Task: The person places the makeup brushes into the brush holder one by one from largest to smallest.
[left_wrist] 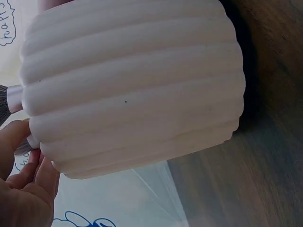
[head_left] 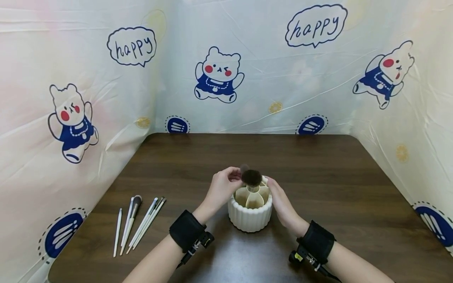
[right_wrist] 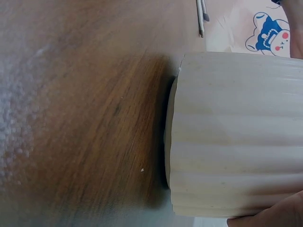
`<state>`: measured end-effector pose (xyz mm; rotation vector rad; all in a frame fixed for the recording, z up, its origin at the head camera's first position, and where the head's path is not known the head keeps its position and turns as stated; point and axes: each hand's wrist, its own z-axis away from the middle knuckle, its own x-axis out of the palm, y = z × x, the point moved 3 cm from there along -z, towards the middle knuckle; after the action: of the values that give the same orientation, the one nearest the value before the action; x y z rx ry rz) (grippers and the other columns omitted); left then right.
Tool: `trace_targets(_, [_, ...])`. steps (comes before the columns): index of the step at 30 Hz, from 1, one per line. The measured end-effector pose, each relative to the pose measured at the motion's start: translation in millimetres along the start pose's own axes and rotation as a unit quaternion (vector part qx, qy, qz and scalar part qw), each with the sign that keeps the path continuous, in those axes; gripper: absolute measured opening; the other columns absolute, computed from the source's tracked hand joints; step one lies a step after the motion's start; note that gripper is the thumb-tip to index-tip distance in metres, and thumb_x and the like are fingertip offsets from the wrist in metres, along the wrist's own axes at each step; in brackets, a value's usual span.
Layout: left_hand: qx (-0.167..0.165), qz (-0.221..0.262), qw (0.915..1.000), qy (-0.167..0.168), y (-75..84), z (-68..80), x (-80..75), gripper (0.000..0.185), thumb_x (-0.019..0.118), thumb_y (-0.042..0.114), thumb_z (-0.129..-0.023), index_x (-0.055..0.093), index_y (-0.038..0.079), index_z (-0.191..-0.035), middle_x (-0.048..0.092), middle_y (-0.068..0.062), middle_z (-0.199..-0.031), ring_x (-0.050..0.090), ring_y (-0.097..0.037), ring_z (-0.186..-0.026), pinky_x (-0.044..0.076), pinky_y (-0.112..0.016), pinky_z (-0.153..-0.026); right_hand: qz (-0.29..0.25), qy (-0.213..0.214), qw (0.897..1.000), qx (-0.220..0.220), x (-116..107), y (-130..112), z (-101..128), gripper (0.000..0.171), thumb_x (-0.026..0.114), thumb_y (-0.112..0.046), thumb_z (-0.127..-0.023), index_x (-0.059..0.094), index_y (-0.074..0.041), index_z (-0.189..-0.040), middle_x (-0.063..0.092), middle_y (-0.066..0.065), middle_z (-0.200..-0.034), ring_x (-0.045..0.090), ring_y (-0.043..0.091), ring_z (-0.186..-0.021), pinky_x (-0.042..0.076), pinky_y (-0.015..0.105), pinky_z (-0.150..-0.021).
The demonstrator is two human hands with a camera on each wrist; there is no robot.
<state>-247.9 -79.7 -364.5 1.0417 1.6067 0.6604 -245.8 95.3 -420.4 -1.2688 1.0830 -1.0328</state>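
Note:
A white ribbed brush holder [head_left: 249, 220] with inner dividers stands upright on the brown table. One makeup brush with a full dark head [head_left: 252, 177] rises from it, head up. At the holder's far left rim, my left hand [head_left: 223, 188] pinches a second makeup brush [left_wrist: 32, 142] between thumb and fingertips. The holder's wall hides that brush's handle. My right hand [head_left: 286, 202] holds the holder's right side, its thumb at the rim. The right wrist view shows part of this hand [right_wrist: 272, 213] against the ribbed wall.
Several thin white-handled brushes [head_left: 146, 224] lie on the table at the left, beside a larger dark-tipped brush [head_left: 133, 216] and a short white stick [head_left: 118, 232]. A printed curtain [head_left: 262, 86] surrounds the table's back and sides.

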Motion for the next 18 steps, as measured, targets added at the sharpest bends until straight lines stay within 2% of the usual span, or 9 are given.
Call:
trace_targets(8, [-0.003,-0.006,0.9997,-0.025,-3.8,2.3,1.3,0.019,0.071,0.008,-0.084,0.067,0.0,-0.1,0.071,-0.012,-0.094,0.068,-0.021,-0.088,0.056,-0.027,-0.077,-0.002,-0.001,1.0,0.004,0.7,0.8,-1.3,0.05,0.023,-0.027,-0.106,0.03,0.004,-0.145,0.03,0.022,-0.152,0.024,0.033,-0.142,0.018,0.049,-0.118])
trace_targets(15, [0.006,-0.014,0.9996,-0.025,-4.3,3.4,0.3,0.02,0.072,0.009,-0.083,0.068,0.001,-0.1,0.072,-0.012,-0.092,0.069,-0.021,-0.087,0.056,-0.025,-0.077,-0.012,-0.013,1.0,0.009,0.5,3.2,-2.3,0.05,0.021,-0.028,-0.106,0.028,0.002,-0.146,0.027,0.019,-0.154,0.022,0.03,-0.143,0.017,0.048,-0.118])
trace_targets(18, [-0.004,-0.016,0.9994,-0.03,-4.3,3.2,-0.2,0.021,0.073,0.01,-0.082,0.068,0.002,-0.101,0.072,-0.011,-0.093,0.07,-0.02,-0.088,0.056,-0.025,-0.077,-0.01,-0.015,1.0,0.009,0.7,3.2,-2.6,0.05,0.021,-0.028,-0.106,0.028,0.002,-0.146,0.027,0.019,-0.154,0.021,0.03,-0.144,0.017,0.048,-0.118])
